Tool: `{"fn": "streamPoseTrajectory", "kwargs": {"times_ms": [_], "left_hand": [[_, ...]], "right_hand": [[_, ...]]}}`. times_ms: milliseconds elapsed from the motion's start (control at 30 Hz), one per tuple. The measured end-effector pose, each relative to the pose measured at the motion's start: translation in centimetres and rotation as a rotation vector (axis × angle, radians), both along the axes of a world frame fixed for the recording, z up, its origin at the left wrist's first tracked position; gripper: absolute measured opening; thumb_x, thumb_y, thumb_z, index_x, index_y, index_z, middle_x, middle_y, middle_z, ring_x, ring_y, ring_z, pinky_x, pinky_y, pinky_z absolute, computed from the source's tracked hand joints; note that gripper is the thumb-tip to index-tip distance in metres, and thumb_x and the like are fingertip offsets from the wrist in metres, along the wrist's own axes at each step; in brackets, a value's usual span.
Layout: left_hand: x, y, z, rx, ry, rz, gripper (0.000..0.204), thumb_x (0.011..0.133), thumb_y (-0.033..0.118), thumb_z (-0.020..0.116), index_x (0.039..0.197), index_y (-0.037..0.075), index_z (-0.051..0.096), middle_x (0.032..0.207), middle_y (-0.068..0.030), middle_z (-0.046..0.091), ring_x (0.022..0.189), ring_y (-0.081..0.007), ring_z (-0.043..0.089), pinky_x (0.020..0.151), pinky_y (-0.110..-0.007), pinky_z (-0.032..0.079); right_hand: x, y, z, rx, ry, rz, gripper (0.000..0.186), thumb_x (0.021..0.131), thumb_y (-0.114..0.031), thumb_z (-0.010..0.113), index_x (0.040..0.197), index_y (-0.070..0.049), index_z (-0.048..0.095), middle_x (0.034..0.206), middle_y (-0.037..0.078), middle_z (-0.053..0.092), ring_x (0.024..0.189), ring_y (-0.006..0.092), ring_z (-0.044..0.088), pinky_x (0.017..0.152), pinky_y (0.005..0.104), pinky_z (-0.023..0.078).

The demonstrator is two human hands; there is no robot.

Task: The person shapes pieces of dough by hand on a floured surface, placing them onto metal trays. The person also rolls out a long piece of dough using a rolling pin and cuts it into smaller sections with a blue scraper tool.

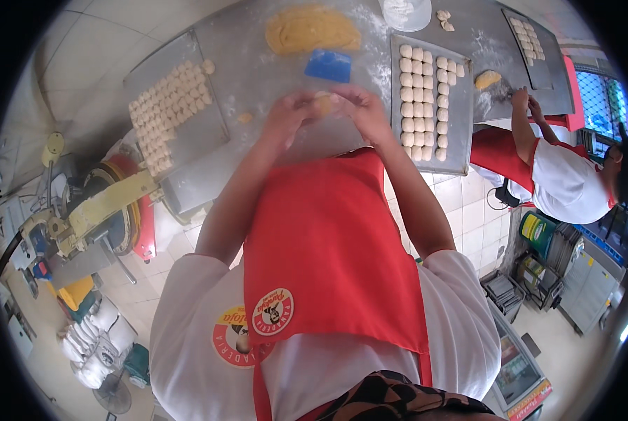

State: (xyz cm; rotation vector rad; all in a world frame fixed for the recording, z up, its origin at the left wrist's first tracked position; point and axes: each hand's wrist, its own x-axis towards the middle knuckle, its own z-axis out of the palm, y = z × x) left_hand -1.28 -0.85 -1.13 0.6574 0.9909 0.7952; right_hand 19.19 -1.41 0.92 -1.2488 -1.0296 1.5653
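Patterned cloth (398, 397), small yellowish dough (324, 105)

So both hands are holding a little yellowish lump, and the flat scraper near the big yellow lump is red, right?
Not quite: the flat scraper near the big yellow lump is blue, not red, as the head view shows. The left hand and right hand do hold the little yellowish lump.

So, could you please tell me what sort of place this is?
Most likely a bakery's work area: a metal tray carries rows of small dough balls, and a big piece of yellowish dough lies on a floury table.
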Motion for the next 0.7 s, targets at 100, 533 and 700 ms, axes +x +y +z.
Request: {"fn": "streamPoseTrajectory", "kwargs": {"times_ms": [100,533,700], "left_hand": [[0.8,0.5,-0.6,0.225,0.328,0.004,0.034,0.094,0.015,0.076,0.122,-0.002,0.066,0.113,-0.0094,0.071,0.091,-0.0154,0.071,0.082,-0.030,0.062],[2.9,0.6,-2.8,0.394,0.519,-0.031,0.028,0.093,0.012,0.076,0.117,-0.001,0.072,0.102,-0.0104,0.074,0.086,-0.0160,0.073,0.068,-0.028,0.061],[5.1,0.3,-7.7,0.603,0.785,-0.223,0.030,0.085,0.019,0.082,0.111,0.003,0.076,0.099,-0.0135,0.075,0.080,-0.0180,0.073,0.067,-0.033,0.058]], "right_hand": [[-0.4,0.0,1.1,0.021,0.006,0.007,0.023,0.094,-0.013,0.078,0.112,0.001,0.073,0.093,0.007,0.074,0.080,0.0095,0.065,0.069,0.0248,0.052],[0.0,-0.4,-2.5,-0.015,-0.101,-0.081,0.019,0.092,-0.005,0.076,0.110,0.001,0.072,0.091,0.007,0.073,0.075,0.0108,0.067,0.062,0.0259,0.057],[2.0,-1.5,-8.7,-0.204,-0.070,-0.190,0.024,0.092,-0.010,0.076,0.113,-0.001,0.072,0.095,0.008,0.074,0.079,0.0141,0.071,0.066,0.0284,0.058]]}}
